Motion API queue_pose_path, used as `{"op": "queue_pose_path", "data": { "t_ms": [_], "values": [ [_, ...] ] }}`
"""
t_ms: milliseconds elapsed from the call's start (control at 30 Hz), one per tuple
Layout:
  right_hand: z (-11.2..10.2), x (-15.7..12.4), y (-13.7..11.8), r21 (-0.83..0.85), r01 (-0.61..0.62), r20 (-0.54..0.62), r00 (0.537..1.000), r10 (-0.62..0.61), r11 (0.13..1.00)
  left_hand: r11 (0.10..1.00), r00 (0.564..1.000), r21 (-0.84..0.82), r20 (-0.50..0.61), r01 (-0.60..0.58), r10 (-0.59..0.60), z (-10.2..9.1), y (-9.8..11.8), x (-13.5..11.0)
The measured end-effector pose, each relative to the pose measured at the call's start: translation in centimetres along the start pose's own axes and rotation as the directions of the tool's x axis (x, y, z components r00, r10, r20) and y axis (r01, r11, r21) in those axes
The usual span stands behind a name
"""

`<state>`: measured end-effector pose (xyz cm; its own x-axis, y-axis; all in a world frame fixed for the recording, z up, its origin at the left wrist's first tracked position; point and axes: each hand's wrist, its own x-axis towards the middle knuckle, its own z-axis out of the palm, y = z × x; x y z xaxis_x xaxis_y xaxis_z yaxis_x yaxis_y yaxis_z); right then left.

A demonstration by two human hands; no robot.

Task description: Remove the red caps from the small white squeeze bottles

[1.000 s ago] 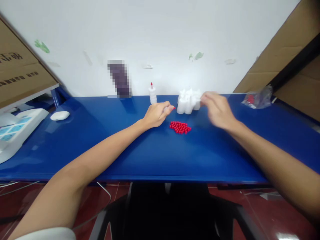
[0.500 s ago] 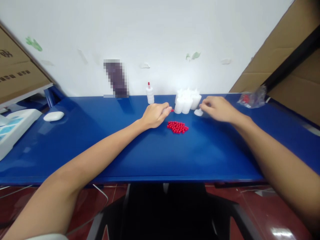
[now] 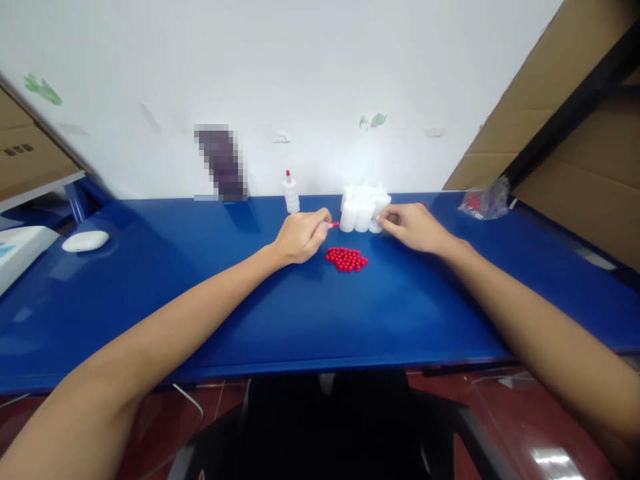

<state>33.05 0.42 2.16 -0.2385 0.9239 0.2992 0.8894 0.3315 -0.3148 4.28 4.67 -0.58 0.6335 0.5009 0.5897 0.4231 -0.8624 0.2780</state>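
Head view: over a blue table (image 3: 200,300), the left hand (image 3: 300,237) pinches a tiny red cap (image 3: 335,225) beside clustered white bottles (image 3: 363,203). The right hand (image 3: 413,227) has its fingertips closed on a small bottle (image 3: 376,226). Cap and bottle look light, hard and slippery, best gripped by their sides.

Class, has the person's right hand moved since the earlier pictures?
Yes: the right hand dropped to the blue table and closed in on the white plastic bottles.

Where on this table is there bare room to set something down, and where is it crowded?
Bare: the stretch between the mouse and the left hand pinching a cap; the near strip in front of the red caps; the patch between the right hand and the bag. Crowded: back centre, where bottles, caps and both hands meet.
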Motion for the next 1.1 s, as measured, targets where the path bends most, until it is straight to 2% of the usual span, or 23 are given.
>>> {"op": "queue_pose_path", "data": {
  "t_ms": [100,233,333,433,533,633,767,900,1000,1100],
  "values": [
    [-0.2,-0.2,-0.9,0.024,-0.034,-0.125,0.992,0.037,0.999,1.0,1.0,-0.008,0.011,0.003,-0.003,-0.1,0.1,0.0],
    [-0.3,-0.7,-2.6,0.079,-0.066,-0.355,0.931,0.09,0.995,0.999,0.999,-0.033,0.008,-0.035,0.035,-0.3,0.2,-0.1],
    [0.1,-1.4,-4.3,0.125,0.008,-0.456,0.889,0.051,0.992,0.995,0.995,-0.003,0.005,-0.099,0.099,-0.3,0.4,-0.1],
    [0.6,-2.2,-5.9,0.177,0.097,-0.487,0.873,0.001,0.979,0.983,0.986,0.076,0.028,-0.165,0.163,-0.3,0.8,-0.1],
    [1.0,-2.9,-7.1,0.191,0.224,-0.447,0.886,-0.118,0.956,0.961,0.972,0.146,0.046,-0.234,0.23,-0.2,0.9,0.0],
    [1.2,-3.0,-7.5,0.168,0.328,-0.356,0.899,-0.253,0.929,0.929,0.952,0.208,0.054,-0.305,0.301,0.0,1.0,0.1],
    [1.3,-2.8,-7.5,0.142,0.376,-0.195,0.917,-0.347,0.916,0.896,0.937,0.272,0.093,-0.35,0.337,0.0,1.0,0.1],
    [1.4,-2.7,-7.4,0.065,0.437,-0.145,0.893,-0.425,0.897,0.873,0.93,0.322,0.107,-0.367,0.352,0.0,1.1,0.2],
    [1.6,-2.7,-7.5,-0.028,0.457,-0.101,0.884,-0.457,0.889,0.842,0.909,0.349,0.095,-0.412,0.405,0.0,1.1,0.2],
    [1.7,-2.7,-7.6,-0.007,0.476,-0.078,0.876,-0.475,0.879,0.804,0.885,0.396,0.053,-0.443,0.462,0.2,1.1,0.2]
  ]
}}
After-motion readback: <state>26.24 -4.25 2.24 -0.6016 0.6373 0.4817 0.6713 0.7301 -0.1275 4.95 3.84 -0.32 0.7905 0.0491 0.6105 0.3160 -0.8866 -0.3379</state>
